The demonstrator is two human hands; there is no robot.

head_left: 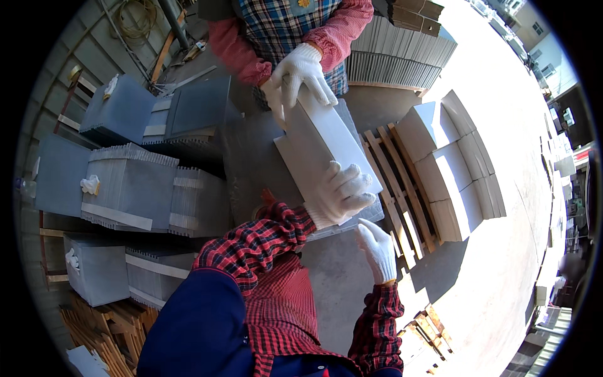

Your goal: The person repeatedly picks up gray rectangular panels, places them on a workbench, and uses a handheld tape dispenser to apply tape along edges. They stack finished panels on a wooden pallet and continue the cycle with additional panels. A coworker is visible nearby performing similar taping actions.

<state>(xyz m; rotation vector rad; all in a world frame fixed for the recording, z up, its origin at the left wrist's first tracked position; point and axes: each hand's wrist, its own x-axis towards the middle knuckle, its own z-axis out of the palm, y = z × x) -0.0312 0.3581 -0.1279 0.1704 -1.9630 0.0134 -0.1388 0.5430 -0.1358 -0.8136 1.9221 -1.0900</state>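
Observation:
A long white box-like piece (330,133) lies at a slant on a grey sheet-covered work surface (248,169) in front of me; a flat white flap (298,164) shows along its left side. My left hand (340,193), in a white knitted glove, lies on the near end of the piece with its fingers spread. My right hand (377,251), also gloved, is raised beside the near right corner, apart from the piece, with fingers stretched out and nothing visible in it. Across from me, a co-worker's gloved hands (303,75) touch the far end.
Stacks of grey sheets (129,182) stand on the left, some with white gloves (90,185) on top. To the right are a wooden pallet (402,188) and stacked white cartons (449,169). More grey stacks (396,60) stand behind the co-worker. Wooden boards (103,333) lie lower left.

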